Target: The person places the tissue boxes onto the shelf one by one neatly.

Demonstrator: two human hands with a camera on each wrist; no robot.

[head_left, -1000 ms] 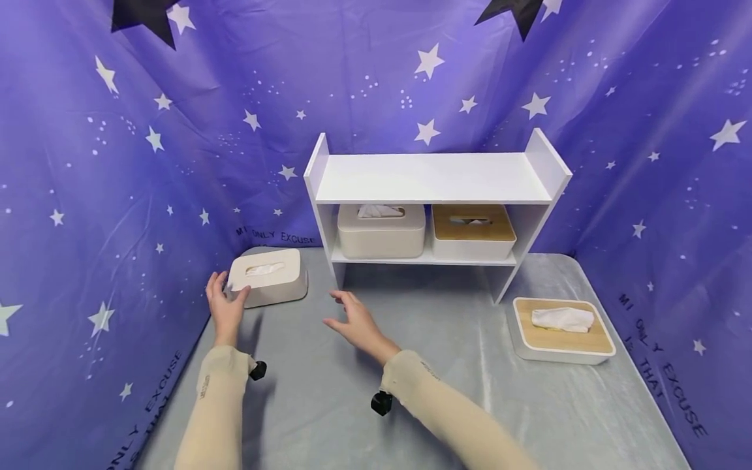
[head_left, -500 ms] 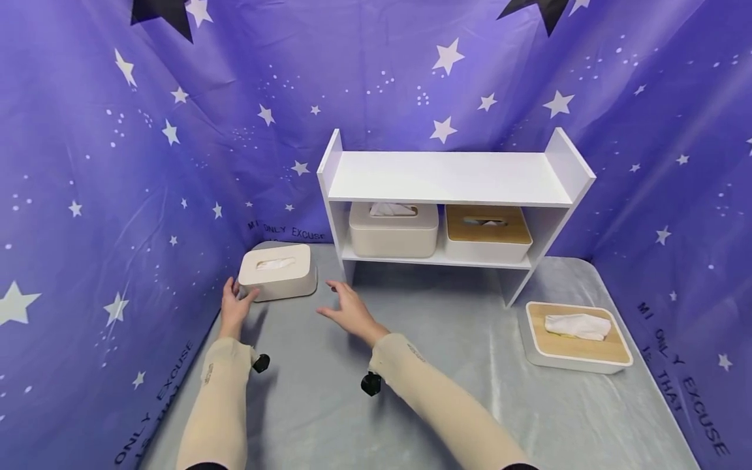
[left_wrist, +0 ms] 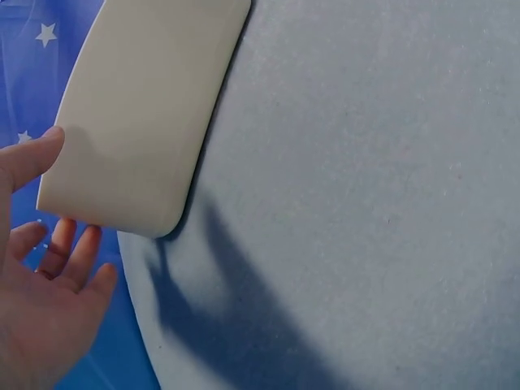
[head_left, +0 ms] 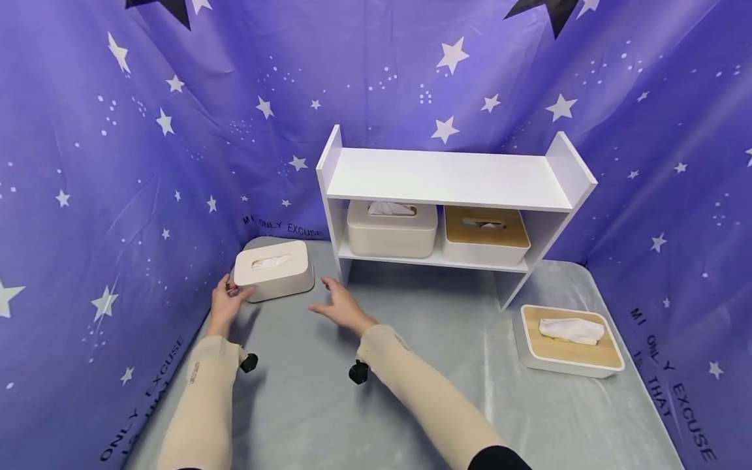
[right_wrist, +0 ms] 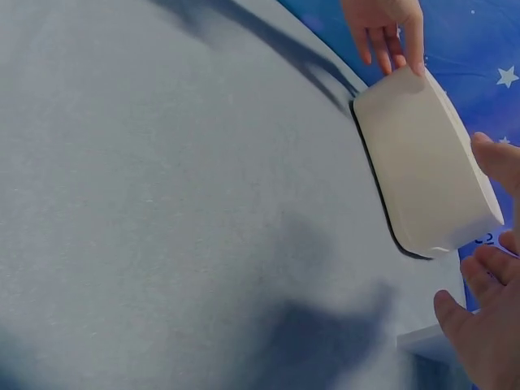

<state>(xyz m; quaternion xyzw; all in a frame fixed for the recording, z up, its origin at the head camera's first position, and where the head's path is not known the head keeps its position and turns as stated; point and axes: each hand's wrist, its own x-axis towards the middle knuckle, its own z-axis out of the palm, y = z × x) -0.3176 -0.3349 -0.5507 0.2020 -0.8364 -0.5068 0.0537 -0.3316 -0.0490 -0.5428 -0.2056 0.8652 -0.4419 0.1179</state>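
A cream tissue box (head_left: 275, 281) with white tissue in its oval slot sits on the grey-covered table at the far left. My left hand (head_left: 226, 302) is at its left end; in the left wrist view the thumb (left_wrist: 41, 154) lies over the lid edge and the loosely spread fingers (left_wrist: 81, 256) reach the end wall. To the right of the box, my right hand (head_left: 343, 305) hovers with thumb and fingers apart, holding nothing. From the right wrist view, the right hand (right_wrist: 487, 325) is beside the box's near end, a small gap between them.
A white two-tier shelf (head_left: 446, 177) stands at the back. On its lower tier are another cream tissue box (head_left: 391, 238) and a white box with a wooden lid (head_left: 485, 245). A similar wood-lidded tissue box (head_left: 570, 341) lies at the right. Starry purple curtains (head_left: 376, 65) surround the table.
My left hand has come in closer around the left end of the box. My right hand has moved left toward the box's other end. The head view has shifted slightly.
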